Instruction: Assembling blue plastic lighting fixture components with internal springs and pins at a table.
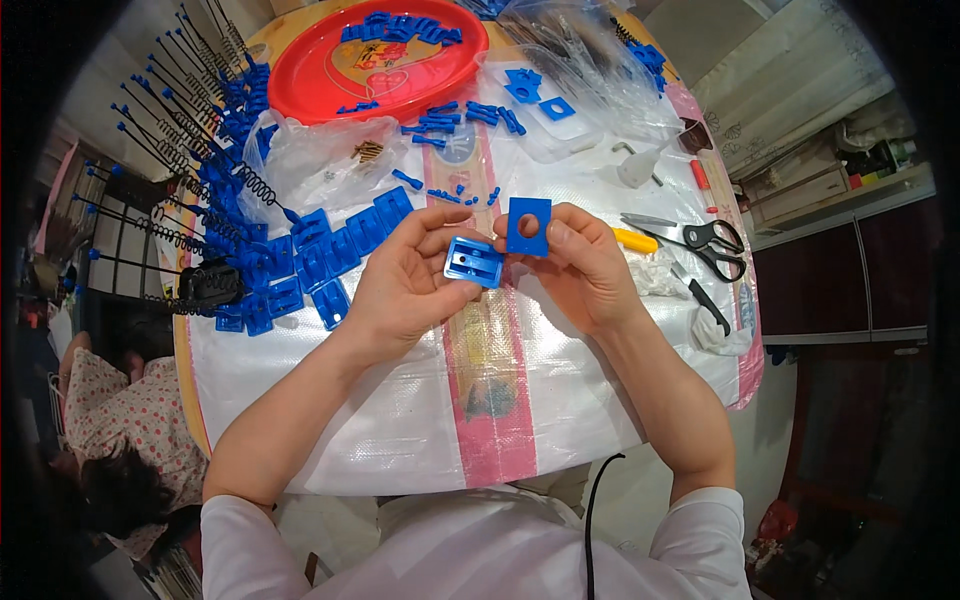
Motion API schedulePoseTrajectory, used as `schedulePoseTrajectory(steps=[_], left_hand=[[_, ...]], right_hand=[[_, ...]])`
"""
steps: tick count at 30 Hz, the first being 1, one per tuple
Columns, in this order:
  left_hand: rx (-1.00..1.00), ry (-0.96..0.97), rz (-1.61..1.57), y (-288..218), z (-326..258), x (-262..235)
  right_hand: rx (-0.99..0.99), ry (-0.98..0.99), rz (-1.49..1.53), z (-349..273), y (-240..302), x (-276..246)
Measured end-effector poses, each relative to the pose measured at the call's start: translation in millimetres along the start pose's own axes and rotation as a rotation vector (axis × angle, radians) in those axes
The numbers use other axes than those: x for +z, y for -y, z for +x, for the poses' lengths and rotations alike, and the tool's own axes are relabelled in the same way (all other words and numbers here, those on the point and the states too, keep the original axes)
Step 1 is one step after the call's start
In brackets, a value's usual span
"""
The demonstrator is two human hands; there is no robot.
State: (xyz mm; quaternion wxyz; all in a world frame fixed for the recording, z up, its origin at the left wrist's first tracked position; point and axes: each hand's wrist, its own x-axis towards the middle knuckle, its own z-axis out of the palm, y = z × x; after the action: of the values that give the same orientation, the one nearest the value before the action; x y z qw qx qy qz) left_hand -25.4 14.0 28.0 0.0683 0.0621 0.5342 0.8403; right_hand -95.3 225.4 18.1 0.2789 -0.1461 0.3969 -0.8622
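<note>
Both my hands are raised over the middle of the table. My left hand [405, 285] pinches a blue plastic base [473, 262], a small rectangular tray-like part with ridges inside. Close beside it, my right hand [585, 255] grips a flat blue square plate [529, 227] with a round hole through it. The two parts nearly meet; whether they touch I cannot tell. Just beyond my fingers lie tiny blue pieces [460, 190]. To the left, several similar blue bases [340, 245] are laid out in overlapping rows.
A red basin [300, 85] with blue parts stands at the far left. Black springs on blue parts [215, 170] crowd the left edge. Brass screws [369, 150] lie on a plastic bag. At right are scissors [712, 238], a yellow handle [634, 240] and a black-handled knife [709, 303].
</note>
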Motion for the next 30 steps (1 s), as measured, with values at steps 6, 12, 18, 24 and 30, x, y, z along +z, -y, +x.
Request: schedulePoseTrajectory(steps=[6,12,18,24,30], left_hand=[[-0.133,-0.001,-0.038,-13.3,-3.9,4.3],[-0.04,-0.041,-0.027,-13.6,-4.4,13.5],[-0.04,0.0,-0.055,-11.6,-5.8,13.7],[-0.076,-0.016,-0.144,-6.1,-6.5,9.5],[-0.064,-0.002,-0.149,4.8,-7.2,2.0]], right_hand=[[-0.059,0.066,-0.062,-3.9,13.5,8.8],[-0.08,0.071,-0.051,-4.0,16.7,6.9],[-0.098,0.087,-0.068,-3.0,17.8,8.4],[-0.097,0.096,-0.07,-3.5,17.4,9.1],[-0.101,0.084,-0.074,-2.8,13.4,6.6]])
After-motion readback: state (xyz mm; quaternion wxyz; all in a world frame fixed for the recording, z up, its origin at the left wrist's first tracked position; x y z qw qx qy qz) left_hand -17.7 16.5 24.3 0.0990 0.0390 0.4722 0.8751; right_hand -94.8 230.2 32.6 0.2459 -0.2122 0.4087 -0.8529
